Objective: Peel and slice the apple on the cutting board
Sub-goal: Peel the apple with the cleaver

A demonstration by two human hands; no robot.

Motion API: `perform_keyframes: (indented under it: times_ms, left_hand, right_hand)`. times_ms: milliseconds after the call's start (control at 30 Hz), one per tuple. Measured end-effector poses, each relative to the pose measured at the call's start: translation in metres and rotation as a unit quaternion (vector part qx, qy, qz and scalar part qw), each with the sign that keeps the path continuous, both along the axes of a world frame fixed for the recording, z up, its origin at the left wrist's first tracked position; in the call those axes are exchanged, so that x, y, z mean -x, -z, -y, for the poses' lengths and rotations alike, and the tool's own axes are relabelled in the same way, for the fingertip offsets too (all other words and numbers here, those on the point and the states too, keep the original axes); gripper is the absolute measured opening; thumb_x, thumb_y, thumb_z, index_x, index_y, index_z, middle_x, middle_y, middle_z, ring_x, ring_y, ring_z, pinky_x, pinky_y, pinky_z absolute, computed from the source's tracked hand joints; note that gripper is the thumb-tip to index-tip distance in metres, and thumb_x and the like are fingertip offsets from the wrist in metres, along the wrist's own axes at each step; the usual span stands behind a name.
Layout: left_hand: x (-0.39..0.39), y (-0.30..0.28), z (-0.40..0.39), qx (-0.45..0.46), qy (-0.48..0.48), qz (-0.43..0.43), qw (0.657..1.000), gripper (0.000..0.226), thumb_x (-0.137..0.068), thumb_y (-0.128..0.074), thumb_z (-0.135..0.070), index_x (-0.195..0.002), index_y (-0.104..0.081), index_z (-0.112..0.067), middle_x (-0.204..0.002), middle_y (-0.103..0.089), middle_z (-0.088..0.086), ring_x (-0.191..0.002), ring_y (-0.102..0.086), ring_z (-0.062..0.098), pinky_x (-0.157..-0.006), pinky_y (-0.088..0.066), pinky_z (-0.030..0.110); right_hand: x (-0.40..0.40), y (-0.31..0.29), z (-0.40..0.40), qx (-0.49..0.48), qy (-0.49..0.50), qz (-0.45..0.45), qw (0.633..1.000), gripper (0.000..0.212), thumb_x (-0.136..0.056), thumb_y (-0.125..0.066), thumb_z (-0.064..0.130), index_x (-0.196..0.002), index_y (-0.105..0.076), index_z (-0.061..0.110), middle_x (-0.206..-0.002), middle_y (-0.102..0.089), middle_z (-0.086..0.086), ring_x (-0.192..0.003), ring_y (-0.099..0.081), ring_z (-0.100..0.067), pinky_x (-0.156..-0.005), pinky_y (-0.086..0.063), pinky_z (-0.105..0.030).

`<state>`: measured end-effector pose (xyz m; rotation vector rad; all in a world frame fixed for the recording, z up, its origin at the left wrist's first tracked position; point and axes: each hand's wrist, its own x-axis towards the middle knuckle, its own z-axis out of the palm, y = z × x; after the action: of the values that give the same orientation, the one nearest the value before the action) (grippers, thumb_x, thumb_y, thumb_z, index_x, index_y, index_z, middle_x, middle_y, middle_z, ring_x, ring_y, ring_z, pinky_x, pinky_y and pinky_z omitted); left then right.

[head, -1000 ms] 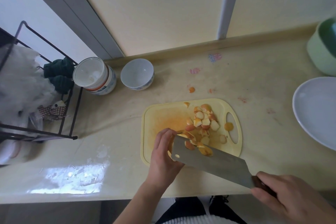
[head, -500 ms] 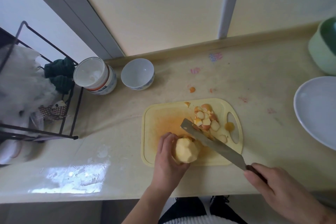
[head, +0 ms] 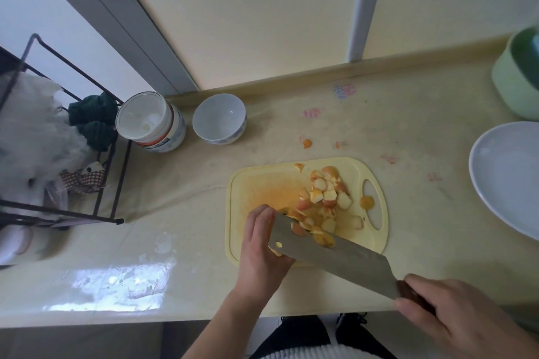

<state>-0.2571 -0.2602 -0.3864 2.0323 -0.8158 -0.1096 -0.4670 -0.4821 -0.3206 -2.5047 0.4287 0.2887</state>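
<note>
A yellow cutting board (head: pixel 253 183) lies on the counter with a pile of cut apple pieces and peel (head: pixel 323 198) on its right half. My left hand (head: pixel 262 251) is at the board's near left corner, its fingers curled around the peeled apple (head: pixel 277 252), which is almost wholly hidden behind the blade. My right hand (head: pixel 455 320) grips the dark handle of a broad cleaver (head: pixel 335 259). The flat blade slants across the board's near edge, in front of my left hand's fingers.
A white bowl (head: pixel 219 119) and a tipped white tub (head: pixel 147 122) stand behind the board, beside a black wire rack (head: pixel 96 201) at the left. A large white plate (head: pixel 507 181) and a green container (head: pixel 519 73) sit at the right. The counter's front edge runs just under my wrists.
Half a second ago the blade was turned edge-on over the pieces and the peeled apple showed in my left hand. Now the blade lies broadside over the apple and hides it.
</note>
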Motion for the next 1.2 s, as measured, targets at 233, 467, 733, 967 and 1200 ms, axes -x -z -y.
perform_keyframes:
  times_ms: [233,467,733,967,1200]
  left_hand:
    - [0.012,-0.003,0.005,-0.014,-0.003,-0.007,1.000,0.074,-0.061,-0.088,-0.014,-0.123,-0.048,-0.021,-0.127,-0.043,-0.016,-0.121,-0.045,-0.008,-0.099,-0.041,0.011]
    - [0.000,0.001,0.003,0.001,-0.009,0.043,0.999,0.082,-0.056,-0.095,0.003,-0.122,-0.048,-0.008,-0.122,-0.046,-0.002,-0.122,-0.042,-0.010,-0.097,-0.038,0.007]
    - [-0.001,-0.004,0.007,-0.003,-0.026,0.053,0.998,0.062,-0.072,-0.083,-0.019,-0.121,-0.050,-0.002,-0.121,-0.050,0.006,-0.123,-0.041,-0.009,-0.097,-0.038,0.006]
    - [0.002,-0.001,0.001,-0.011,0.017,0.008,1.000,0.078,-0.062,-0.092,-0.015,-0.126,-0.048,-0.010,-0.130,-0.048,0.002,-0.124,-0.048,0.000,-0.101,-0.039,0.007]
    - [0.004,0.005,-0.002,-0.020,-0.045,-0.017,0.999,0.081,-0.053,-0.093,-0.011,-0.120,-0.049,-0.022,-0.123,-0.046,-0.013,-0.119,-0.045,-0.009,-0.094,-0.050,0.022]
  right_hand:
    - [-0.006,0.007,0.007,-0.023,0.044,0.003,0.999,0.066,-0.078,-0.016,0.084,-0.064,-0.038,0.024,-0.051,-0.047,0.004,-0.043,-0.041,-0.007,-0.045,-0.030,-0.026]
    - [0.000,-0.006,0.002,0.030,-0.014,0.023,0.999,0.050,-0.085,-0.028,0.076,-0.069,-0.036,0.029,-0.055,-0.048,0.008,-0.045,-0.041,-0.003,-0.043,-0.032,-0.018]
    - [0.000,0.000,0.004,0.014,-0.018,0.009,1.000,0.055,-0.082,-0.023,0.081,-0.071,-0.036,0.029,-0.055,-0.050,0.007,-0.047,-0.043,-0.006,-0.044,-0.032,-0.022]
    - [-0.009,0.009,-0.003,-0.029,0.018,0.002,0.999,0.060,-0.080,-0.017,0.082,-0.066,-0.034,0.027,-0.053,-0.049,0.001,-0.048,-0.045,-0.010,-0.046,-0.031,-0.026]
    - [-0.011,0.013,0.005,-0.091,0.075,0.008,0.993,0.062,-0.081,-0.021,0.081,-0.064,-0.039,0.024,-0.046,-0.040,0.003,-0.041,-0.038,-0.009,-0.045,-0.029,-0.028]
